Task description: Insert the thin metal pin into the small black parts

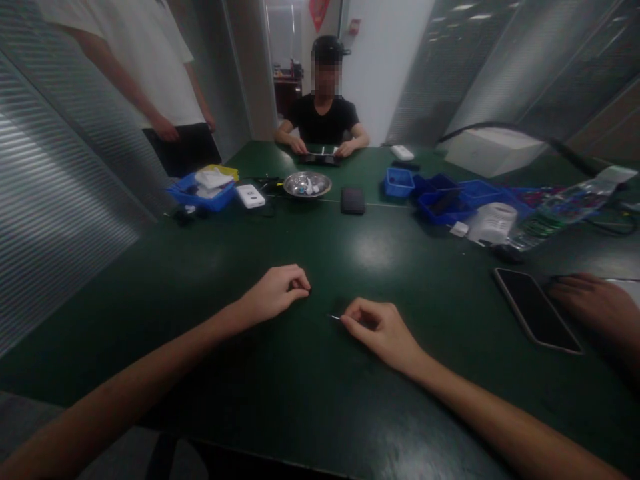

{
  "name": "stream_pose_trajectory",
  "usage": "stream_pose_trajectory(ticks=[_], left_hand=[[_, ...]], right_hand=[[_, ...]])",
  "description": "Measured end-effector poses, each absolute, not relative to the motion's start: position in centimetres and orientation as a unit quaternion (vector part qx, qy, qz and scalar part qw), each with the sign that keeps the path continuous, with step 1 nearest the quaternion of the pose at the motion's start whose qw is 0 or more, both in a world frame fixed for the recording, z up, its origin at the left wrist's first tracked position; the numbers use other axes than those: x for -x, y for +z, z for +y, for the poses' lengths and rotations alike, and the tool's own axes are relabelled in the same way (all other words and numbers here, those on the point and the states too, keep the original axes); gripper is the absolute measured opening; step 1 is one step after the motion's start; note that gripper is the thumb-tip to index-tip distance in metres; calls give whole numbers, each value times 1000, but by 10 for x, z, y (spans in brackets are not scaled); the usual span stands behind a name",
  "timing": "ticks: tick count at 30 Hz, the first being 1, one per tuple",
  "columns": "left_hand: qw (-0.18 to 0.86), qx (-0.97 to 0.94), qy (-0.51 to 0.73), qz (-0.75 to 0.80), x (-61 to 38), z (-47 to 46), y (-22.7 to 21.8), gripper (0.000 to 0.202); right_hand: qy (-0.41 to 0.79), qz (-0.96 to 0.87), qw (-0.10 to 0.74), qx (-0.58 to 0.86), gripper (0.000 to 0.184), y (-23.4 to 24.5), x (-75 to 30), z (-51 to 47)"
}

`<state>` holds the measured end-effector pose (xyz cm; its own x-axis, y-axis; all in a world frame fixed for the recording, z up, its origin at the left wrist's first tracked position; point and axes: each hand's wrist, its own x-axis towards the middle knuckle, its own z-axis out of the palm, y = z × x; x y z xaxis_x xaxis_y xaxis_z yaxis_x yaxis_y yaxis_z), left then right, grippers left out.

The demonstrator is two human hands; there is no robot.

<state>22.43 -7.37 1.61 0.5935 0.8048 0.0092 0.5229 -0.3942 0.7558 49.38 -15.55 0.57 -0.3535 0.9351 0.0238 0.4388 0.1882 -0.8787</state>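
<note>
My left hand point(277, 291) is just above the dark green table point(240, 373), thumb and forefinger pinched on a small dark object point(310, 291) too tiny to make out. To its right and a little nearer, my right hand point(383, 328) holds a thin, shiny, needle-like piece point(334, 317) between thumb and fingertips. The piece points left toward my other hand, and a gap separates the two hands. A black square pad point(353, 201) lies beyond them, beside a round metal bowl point(307, 185) with small white items in it.
At the far left stand blue and yellow trays point(205, 190) and a white device point(251, 196). Blue bins point(445, 200), a plastic bottle point(560, 213) and a phone point(537, 310) are on the right, near another person's hand point(595, 300). One person sits opposite; another stands at left.
</note>
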Motion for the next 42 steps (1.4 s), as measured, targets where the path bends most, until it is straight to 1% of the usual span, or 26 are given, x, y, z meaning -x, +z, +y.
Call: stream_pose_trajectory(ticks=[4,6,10,14,18,21,32,38,42], left_hand=[[458,-796,160,362,-256,-76,13,15],[468,-804,156,333,-263,-82,11,18],[403,-849,197,280,-265,-100,7,20],[350,-865,221,283,-260,-109,0,27],[319,-871,229,294,-258,-109,-8,19],[304,-878,234,285,-259,-108,-10,17],[306,-888,218,266,-262,-108,-3,20],[325,-884,204,267,-262,-108,-1,17],[329,-885,199,261,-261,-108,1,21]], right_hand=[[403,-698,316,500,24,7,-497,-157],[387,-691,327,516,24,7,-500,-157],[362,-693,328,529,22,6,-505,-157],[367,-707,301,524,21,9,-509,-154],[374,-714,277,523,20,11,-513,-152],[378,-723,264,515,18,12,-513,-151],[369,-738,278,492,17,8,-505,-150],[359,-752,305,461,21,7,-492,-151],[370,-759,303,442,24,9,-493,-153]])
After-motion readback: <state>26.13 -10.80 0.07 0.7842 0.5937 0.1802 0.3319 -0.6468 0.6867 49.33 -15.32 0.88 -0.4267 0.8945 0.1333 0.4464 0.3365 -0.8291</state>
